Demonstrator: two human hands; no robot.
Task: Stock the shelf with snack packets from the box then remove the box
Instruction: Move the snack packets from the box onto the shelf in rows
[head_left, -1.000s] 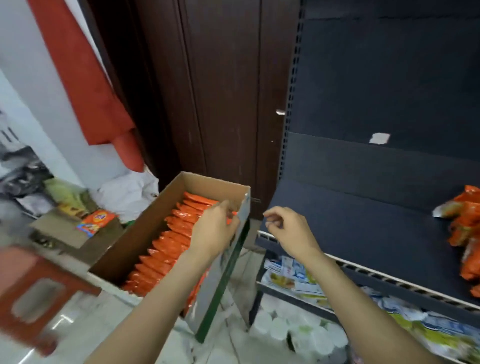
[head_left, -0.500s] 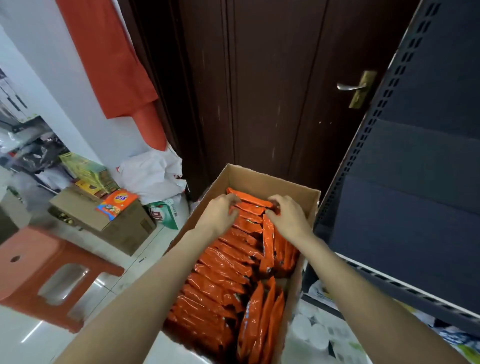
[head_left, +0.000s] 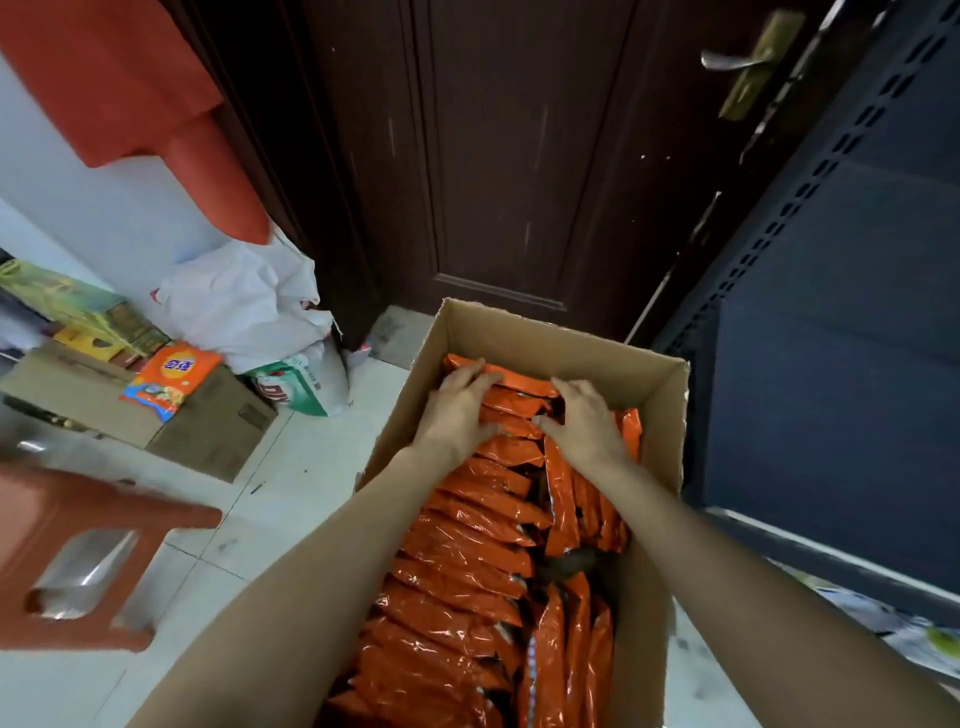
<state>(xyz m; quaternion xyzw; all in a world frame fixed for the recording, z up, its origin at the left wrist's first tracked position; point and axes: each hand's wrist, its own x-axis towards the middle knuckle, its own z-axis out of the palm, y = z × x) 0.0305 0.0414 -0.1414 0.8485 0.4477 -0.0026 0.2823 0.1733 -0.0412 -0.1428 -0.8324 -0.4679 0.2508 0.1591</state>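
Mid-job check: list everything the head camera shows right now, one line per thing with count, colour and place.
cardboard box: one, brown, open, centre foreground on the floor
snack packets: many, orange, packed in rows inside the box
shelf: one, dark blue, right of the box
door: one, dark brown, behind the box, metal handle at upper right
second carton: one, brown, on the floor at left
loose packet: one, orange with blue, lying on the second carton
plastic bag: one, white, by the door frame
stool: one, red, lower left
cloth: red, hanging at upper left
left hand: on the far packets in the box
right hand: on the far packets beside it
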